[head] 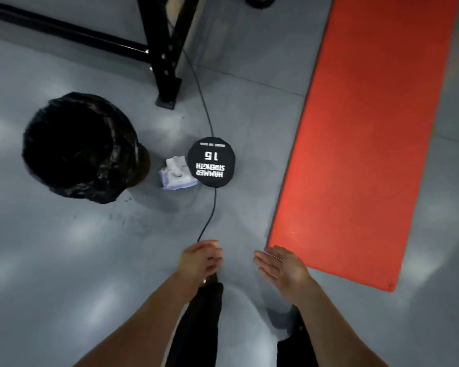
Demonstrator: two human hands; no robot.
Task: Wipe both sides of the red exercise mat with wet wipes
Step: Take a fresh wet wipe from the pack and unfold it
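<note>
The red exercise mat [366, 133] lies flat on the grey floor at the right, running from the top edge down to its near corner. A pack of wet wipes [176, 173] with its lid up sits on the floor left of the mat, between a bin and a dumbbell. My left hand [200, 259] hovers low in the middle with loosely curled fingers and holds nothing. My right hand [281, 268] is flat, palm turned inward, just off the mat's near left corner, touching nothing.
A bin lined with a black bag [82, 147] stands at the left. An upright black dumbbell [211, 161] marked 15 stands by the wipes. A thin black cable [210, 207] runs across the floor. A black rack frame [164, 49] rises at the top.
</note>
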